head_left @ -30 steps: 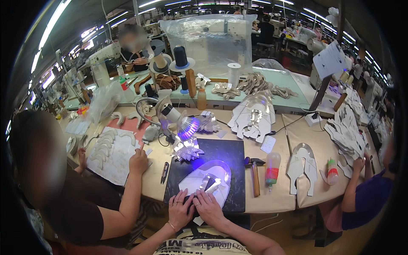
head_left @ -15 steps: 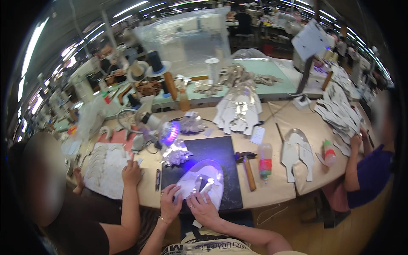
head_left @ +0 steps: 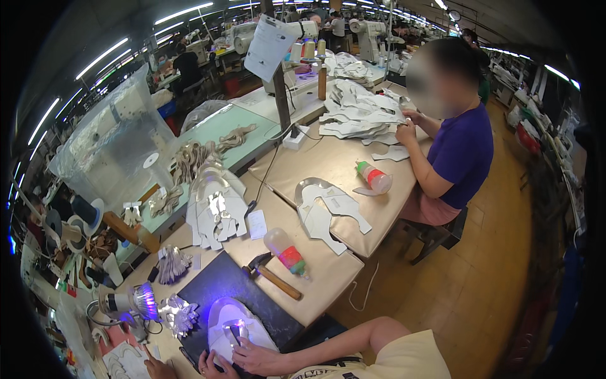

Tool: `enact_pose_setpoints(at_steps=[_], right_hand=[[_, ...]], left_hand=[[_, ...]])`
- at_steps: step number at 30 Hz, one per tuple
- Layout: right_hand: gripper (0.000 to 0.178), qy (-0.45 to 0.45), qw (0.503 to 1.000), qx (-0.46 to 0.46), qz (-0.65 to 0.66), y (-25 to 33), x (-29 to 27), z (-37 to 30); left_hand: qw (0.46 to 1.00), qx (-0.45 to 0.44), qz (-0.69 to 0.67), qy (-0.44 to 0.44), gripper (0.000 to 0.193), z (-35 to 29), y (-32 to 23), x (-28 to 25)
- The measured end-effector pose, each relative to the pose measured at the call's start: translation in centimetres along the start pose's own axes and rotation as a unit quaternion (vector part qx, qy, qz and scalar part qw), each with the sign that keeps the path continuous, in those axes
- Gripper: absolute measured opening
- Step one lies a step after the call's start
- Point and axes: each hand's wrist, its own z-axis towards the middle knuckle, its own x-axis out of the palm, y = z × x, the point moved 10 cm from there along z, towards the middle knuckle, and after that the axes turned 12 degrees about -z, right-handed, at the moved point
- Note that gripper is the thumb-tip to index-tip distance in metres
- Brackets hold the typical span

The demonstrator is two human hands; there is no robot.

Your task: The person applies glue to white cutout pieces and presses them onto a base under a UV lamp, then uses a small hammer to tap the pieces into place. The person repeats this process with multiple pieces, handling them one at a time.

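A white shoe upper piece [head_left: 243, 330] with a translucent, shiny curved toe end lies on the black mat [head_left: 265, 304] under violet lamp light. My right hand [head_left: 260, 359] rests on its near part, fingers bent and closed at the piece by the dark opening in its middle. My left hand [head_left: 216, 367] grips the near left edge of the same piece, partly cut off by the picture's lower rim. Left of the piece sits a cluster of silvery cut parts [head_left: 178, 314], beside the glowing lamp [head_left: 145, 302].
Right of the mat are a hammer [head_left: 281, 282] and a red-banded squeeze bottle [head_left: 285, 251]. Farther off lie stacked white uppers [head_left: 218, 205], a U-shaped upper [head_left: 329, 213] and another bottle [head_left: 374, 177]. A co-worker in purple [head_left: 464, 148] handles white pieces; another co-worker's hand [head_left: 159, 367] is at lower left.
The view has swung to the right, so the table and my hands appear lower and farther left. My right hand has shifted up the piece toward its middle opening.
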Motion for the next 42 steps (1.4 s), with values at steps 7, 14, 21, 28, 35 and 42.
enact_pose_setpoints(at_steps=[7, 14, 21, 28, 35, 42], right_hand=[[0.029, -0.024, 1.000, 0.013, 0.010, -0.6, -0.7, -0.3], [0.043, 0.064, 0.993, 0.001, 0.097, -1.2, -1.1, -0.3], [0.035, -0.024, 0.984, 0.177, -0.004, -9.8, -5.9, -1.6], [0.061, 0.084, 0.936, 0.339, 0.050, -14.9, -4.6, -4.1], [0.059, 0.121, 0.917, 0.354, 0.140, -15.5, -2.8, -3.2], [0.037, 0.053, 0.932, 0.336, 0.124, -19.4, -2.7, 0.6]], left_hand=[[1.000, 0.017, 0.006, 0.020, 0.029, 0.3, -1.1, -0.2], [0.999, -0.028, -0.033, 0.010, 0.027, -0.1, 0.9, 0.3], [0.999, -0.024, -0.034, 0.005, 0.029, -0.2, 1.1, 0.2], [0.998, -0.043, -0.037, -0.009, 0.028, -0.1, 1.5, -0.1], [0.997, -0.066, -0.042, -0.009, 0.025, 0.0, 1.6, -0.2], [0.990, -0.105, -0.096, 0.014, 0.024, 0.5, 1.1, 1.1]])
